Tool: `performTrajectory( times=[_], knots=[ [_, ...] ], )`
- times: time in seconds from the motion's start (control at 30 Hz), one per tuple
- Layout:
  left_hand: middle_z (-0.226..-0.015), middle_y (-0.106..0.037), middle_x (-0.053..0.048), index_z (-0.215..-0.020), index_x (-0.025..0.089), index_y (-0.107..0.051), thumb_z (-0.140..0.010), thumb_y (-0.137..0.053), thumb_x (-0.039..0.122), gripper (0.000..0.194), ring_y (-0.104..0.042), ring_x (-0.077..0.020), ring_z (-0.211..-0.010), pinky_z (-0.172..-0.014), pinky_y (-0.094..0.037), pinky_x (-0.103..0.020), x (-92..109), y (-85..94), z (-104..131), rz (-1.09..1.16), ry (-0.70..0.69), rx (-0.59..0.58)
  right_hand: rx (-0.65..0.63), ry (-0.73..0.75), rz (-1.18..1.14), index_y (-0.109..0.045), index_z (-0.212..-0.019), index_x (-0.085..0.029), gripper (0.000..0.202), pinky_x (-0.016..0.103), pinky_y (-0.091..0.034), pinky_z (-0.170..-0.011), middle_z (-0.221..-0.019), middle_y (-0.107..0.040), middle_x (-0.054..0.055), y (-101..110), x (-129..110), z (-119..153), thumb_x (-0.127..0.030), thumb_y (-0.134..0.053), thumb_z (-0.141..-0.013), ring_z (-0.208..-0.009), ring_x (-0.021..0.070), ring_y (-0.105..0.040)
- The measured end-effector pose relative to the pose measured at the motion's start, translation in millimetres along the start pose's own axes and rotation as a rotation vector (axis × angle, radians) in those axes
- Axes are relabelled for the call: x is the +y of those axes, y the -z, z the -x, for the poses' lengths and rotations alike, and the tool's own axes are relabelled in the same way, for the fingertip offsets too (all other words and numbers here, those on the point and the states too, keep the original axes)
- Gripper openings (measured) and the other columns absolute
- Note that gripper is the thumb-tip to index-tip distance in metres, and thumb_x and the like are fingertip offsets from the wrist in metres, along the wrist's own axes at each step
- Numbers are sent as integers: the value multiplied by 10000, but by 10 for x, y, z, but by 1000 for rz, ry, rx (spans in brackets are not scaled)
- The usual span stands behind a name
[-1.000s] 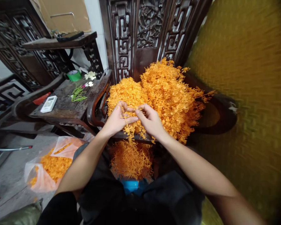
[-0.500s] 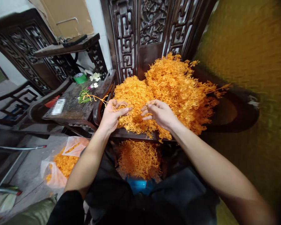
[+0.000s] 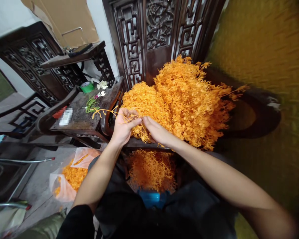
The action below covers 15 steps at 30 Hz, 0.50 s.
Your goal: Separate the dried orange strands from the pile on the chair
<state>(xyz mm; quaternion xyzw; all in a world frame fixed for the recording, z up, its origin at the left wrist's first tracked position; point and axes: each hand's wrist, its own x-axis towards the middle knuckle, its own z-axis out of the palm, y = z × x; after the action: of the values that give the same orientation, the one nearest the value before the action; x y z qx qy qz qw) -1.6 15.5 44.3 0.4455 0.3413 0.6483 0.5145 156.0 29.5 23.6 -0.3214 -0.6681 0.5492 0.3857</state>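
Note:
My left hand (image 3: 122,130) is closed around a thin, branching orange stem (image 3: 107,110), whose forked end sticks out to the left. My right hand (image 3: 156,130) has its fingers pressed together, with their tips meeting the left thumb and fingertips. Whatever it pinches there is hidden behind the fingers. Behind both hands, a big heap of orange-dyed flower sprays (image 3: 189,103) fills the seat of a dark carved wooden chair (image 3: 159,63). Below the seat edge, between my legs, lies a mass of bare orange stems (image 3: 151,167) above a blue container (image 3: 150,198).
Left of the chair, a dark side table (image 3: 77,103) carries green tape (image 3: 86,87), white flowers (image 3: 102,85) and green stems (image 3: 91,105). On the floor sits a plastic bag (image 3: 81,158) with orange bits. Metal tube legs (image 3: 25,160) stand at far left.
My right hand has come left from a gap away until its fingertips meet my left hand. The left hand keeps its hold on the stem. The view has shifted slightly.

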Motion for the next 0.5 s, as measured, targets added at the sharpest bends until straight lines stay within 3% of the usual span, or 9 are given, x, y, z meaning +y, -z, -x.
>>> performTrajectory(
  times=[0.13, 0.27, 0.5],
  knots=[
    [-916, -643, 60, -887, 231, -354, -609, -928, 122, 647, -671, -81, -795, -777, -546, -232, -12, 26, 3, -41, -6, -27, 84, -111, -84, -584, -940, -241, 476, 322, -452, -618, -720, -511, -12, -15, 28, 27, -684, -424, -1004, -639, 149, -471],
    [-979, -625, 59, -922, 238, -355, -575, -947, 136, 693, -730, -119, -845, -796, -565, -260, 10, 19, 18, -68, 33, -26, 166, -13, -25, -492, -856, -235, 371, 314, -435, -664, -763, -505, -10, 49, 42, 12, -576, -501, -1002, -707, 155, -475],
    [-950, -565, 68, -940, 240, -368, -556, -921, 99, 687, -656, -81, -826, -803, -540, -249, -1, -57, 50, -99, 82, -20, 203, 96, 188, -548, -958, -210, 205, 359, -444, -778, -890, -626, 32, 126, 97, -8, -415, -551, -964, -825, 190, -570]
  ],
)
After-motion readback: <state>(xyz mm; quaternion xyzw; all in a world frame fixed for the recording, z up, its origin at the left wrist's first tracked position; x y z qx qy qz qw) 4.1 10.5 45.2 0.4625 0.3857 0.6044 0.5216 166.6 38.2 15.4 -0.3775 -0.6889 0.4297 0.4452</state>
